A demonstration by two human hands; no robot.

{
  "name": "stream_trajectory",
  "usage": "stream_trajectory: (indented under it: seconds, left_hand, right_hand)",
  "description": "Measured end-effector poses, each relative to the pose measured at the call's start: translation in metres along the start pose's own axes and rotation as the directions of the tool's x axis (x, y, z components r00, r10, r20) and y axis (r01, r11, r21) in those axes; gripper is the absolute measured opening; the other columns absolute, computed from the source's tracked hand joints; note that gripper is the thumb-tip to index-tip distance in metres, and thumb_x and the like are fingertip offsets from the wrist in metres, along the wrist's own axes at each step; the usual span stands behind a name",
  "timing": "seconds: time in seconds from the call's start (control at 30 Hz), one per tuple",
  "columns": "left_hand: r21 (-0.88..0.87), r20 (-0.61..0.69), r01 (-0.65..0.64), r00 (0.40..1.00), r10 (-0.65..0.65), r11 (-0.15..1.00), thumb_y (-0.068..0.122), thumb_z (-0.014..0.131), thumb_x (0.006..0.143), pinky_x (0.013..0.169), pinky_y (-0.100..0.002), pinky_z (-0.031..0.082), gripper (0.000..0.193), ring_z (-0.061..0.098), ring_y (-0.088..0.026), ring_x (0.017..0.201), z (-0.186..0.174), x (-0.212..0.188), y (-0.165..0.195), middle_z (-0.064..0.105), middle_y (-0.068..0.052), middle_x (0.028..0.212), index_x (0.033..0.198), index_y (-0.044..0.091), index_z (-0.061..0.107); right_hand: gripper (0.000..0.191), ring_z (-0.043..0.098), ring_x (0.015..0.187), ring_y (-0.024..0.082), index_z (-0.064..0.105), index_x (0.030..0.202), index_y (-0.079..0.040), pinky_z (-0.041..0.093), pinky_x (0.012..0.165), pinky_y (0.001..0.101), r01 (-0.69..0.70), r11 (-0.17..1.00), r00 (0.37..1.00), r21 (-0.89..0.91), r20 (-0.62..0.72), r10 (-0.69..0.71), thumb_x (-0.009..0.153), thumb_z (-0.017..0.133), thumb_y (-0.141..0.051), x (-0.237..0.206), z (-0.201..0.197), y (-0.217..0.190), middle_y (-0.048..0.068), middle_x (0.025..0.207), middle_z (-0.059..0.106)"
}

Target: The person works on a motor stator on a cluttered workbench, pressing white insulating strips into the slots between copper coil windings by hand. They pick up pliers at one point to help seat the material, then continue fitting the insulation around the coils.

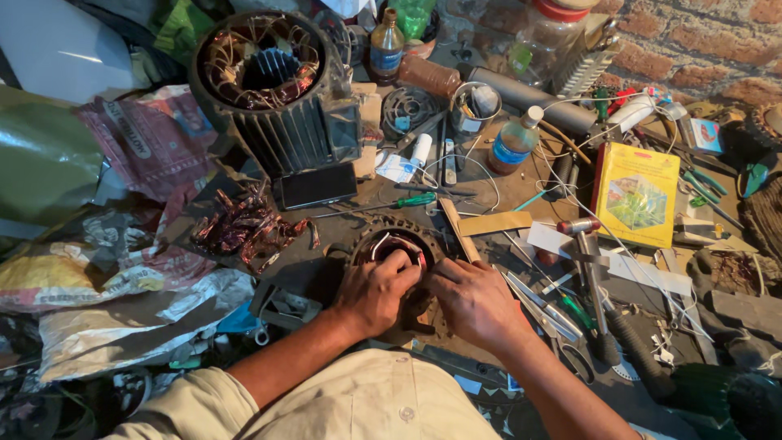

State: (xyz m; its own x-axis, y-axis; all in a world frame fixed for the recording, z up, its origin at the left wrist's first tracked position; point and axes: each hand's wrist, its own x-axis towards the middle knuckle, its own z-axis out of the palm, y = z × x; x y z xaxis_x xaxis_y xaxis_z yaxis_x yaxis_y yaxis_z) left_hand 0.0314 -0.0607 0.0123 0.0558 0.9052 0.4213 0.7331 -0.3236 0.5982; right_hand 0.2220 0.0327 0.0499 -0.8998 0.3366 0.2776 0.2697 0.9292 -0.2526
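A small round motor stator (389, 236) with copper windings lies on the cluttered bench in front of me. My left hand (373, 289) curls over its near left rim, fingers pressed into the bore on a white strip of insulating paper (397, 241). My right hand (472, 300) rests on the near right rim, fingers bent and touching the stator next to the left hand. The lower half of the stator is hidden under both hands.
A large finned motor housing (273, 90) stands at the back left, a dark phone (316, 187) before it. Old copper wire (244, 228), a green screwdriver (407, 200), hammer (588, 261), scissors (554, 322), bottles (515, 140), a yellow box (637, 194) and crumpled bags (106, 269) surround the work.
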Motion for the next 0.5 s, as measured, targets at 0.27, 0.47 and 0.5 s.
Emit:
stream_trajectory:
  seconds: [0.27, 0.47, 0.5]
  left_hand:
    - [-0.019, 0.011, 0.064, 0.998, -0.064, 0.998, 0.009, 0.057, 0.086, 0.063, -0.05, 0.052, 0.013, 0.069, -0.038, 0.079, -0.001, -0.002, 0.001, 0.065, -0.009, 0.093, 0.093, 0.011, 0.068]
    - [0.011, 0.015, 0.091, 0.996, -0.091, 0.996, 0.013, 0.062, 0.087, 0.063, -0.05, 0.053, 0.01, 0.069, -0.036, 0.078, -0.001, -0.002, 0.003, 0.066, -0.006, 0.093, 0.093, 0.015, 0.069]
    - [0.033, 0.026, 0.096, 0.995, -0.097, 0.995, 0.014, 0.062, 0.086, 0.064, -0.05, 0.053, 0.01, 0.069, -0.036, 0.077, 0.0, -0.002, 0.003, 0.066, -0.006, 0.093, 0.093, 0.016, 0.07]
  right_hand:
    - [0.013, 0.067, 0.069, 0.033, 0.068, 0.094, -0.01, 0.052, 0.057, 0.043, -0.304, 0.949, 0.949, 0.082, -0.061, 0.31, 0.082, 0.072, -0.011, -0.021, 0.012, 0.013, 0.009, 0.089, 0.065]
    - [0.01, 0.067, 0.07, 0.031, 0.07, 0.092, -0.008, 0.053, 0.061, 0.0403, -0.588, 0.787, 0.76, 0.189, -0.206, 0.617, 0.085, 0.075, -0.012, -0.081, 0.007, 0.06, 0.01, 0.084, 0.066]
    - [0.015, 0.067, 0.072, 0.032, 0.07, 0.092, -0.007, 0.053, 0.063, 0.0412, -0.643, 0.75, 0.728, 0.153, -0.18, 0.661, 0.083, 0.078, -0.016, -0.092, 0.009, 0.067, 0.011, 0.084, 0.066]
